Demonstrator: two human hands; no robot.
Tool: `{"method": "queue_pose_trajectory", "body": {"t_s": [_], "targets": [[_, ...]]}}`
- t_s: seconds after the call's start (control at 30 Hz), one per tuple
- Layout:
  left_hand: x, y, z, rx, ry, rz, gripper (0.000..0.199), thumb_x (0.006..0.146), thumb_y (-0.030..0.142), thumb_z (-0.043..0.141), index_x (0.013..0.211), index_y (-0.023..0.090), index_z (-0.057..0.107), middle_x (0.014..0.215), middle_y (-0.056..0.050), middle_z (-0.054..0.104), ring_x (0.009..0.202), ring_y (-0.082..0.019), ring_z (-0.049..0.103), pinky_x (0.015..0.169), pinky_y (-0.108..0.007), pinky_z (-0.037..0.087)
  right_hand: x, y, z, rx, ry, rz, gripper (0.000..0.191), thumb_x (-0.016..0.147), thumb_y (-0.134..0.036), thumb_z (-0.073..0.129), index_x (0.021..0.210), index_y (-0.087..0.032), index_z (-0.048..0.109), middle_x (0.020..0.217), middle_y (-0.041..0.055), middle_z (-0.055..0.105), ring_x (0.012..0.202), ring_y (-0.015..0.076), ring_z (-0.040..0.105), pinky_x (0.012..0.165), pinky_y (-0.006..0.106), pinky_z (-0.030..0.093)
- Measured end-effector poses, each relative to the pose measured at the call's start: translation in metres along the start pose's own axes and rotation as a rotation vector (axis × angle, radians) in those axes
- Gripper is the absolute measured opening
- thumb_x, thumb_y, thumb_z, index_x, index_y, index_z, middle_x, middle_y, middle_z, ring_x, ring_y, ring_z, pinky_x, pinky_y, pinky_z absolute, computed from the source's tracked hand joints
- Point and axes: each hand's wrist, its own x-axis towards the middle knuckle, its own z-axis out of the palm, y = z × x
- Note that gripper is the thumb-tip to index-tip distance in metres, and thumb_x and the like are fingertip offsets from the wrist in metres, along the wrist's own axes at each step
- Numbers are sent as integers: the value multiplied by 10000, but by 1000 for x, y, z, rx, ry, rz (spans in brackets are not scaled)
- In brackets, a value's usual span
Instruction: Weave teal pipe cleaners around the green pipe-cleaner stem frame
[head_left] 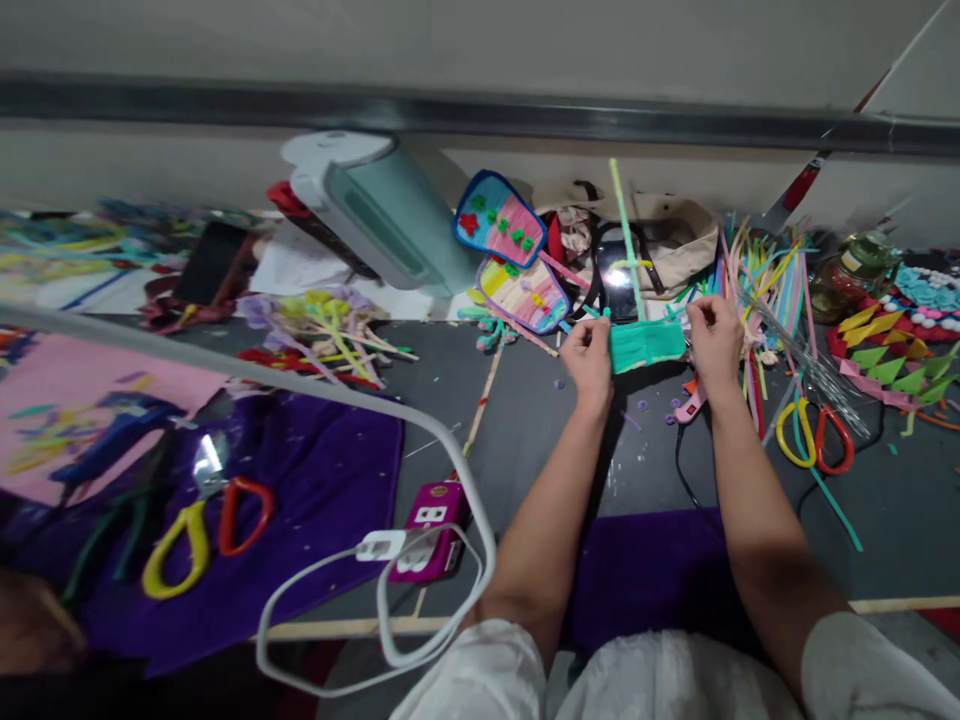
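Above the grey table, a teal-green pipe-cleaner panel (pixel 647 346) is stretched between my two hands. My left hand (pixel 589 362) pinches its left end, fingers closed. At the right end, my right hand (pixel 716 345) is closed on the edge in the same way. A light-green pipe cleaner (pixel 624 225) stands up behind the panel; whether it is joined to it I cannot tell. Beneath my right hand lies a pink hot glue gun (pixel 691 401) with a black cord. Two pipe-cleaner fans (pixel 501 222) lie beyond my left hand.
Red-and-yellow scissors (pixel 815 437) and bundled pipe cleaners (pixel 772 290) lie at right. A magenta power strip (pixel 431 530) with a looping white cable (pixel 465 430) is at left. More scissors (pixel 208 520) rest on purple cloth (pixel 330 480). Another person's hand (pixel 34 625) shows at lower left.
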Motion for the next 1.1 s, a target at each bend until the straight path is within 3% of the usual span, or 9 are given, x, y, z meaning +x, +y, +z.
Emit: {"method": "queue_pose_trajectory", "body": {"t_s": [0.13,0.27,0.4,0.53,0.8,1.1], "targets": [[8,-6,-4,-41,79,-30,249,757,329,712,604,183,581,615,48,500,613,-94,438,606,-203,356,2,18,5,20,-60,122,169,857,-327,596,746,-205,637,714,-3,603,696,168,509,756,316,440],[9,-8,-4,-101,74,-43,268,737,367,749,618,187,590,611,49,496,600,-91,436,587,-201,357,0,21,13,147,-104,195,176,832,-356,627,803,-188,671,730,-3,637,667,148,524,729,301,441],[7,-7,-3,-121,63,-12,305,739,388,767,608,182,584,601,50,473,585,-85,408,571,-199,345,-1,22,23,429,-50,286,315,773,-473,687,872,-175,658,802,3,666,727,135,583,714,272,464],[5,-7,-2,-115,35,45,347,737,421,783,600,173,582,591,49,464,581,-84,403,568,-204,342,1,22,28,614,16,330,354,713,-508,747,807,-197,606,732,-35,613,702,112,564,675,242,461],[0,-5,2,-165,25,44,368,732,456,806,621,172,599,618,37,514,578,-85,439,556,-206,358,-1,13,20,643,-50,433,288,752,-403,705,684,-243,475,523,-106,382,495,84,387,477,214,317],[-2,-3,12,-346,79,-114,290,665,401,822,640,178,637,717,5,670,638,-106,582,632,-224,464,2,10,24,700,12,585,227,664,-287,665,642,-238,445,484,-128,375,449,61,324,459,211,272]]}}
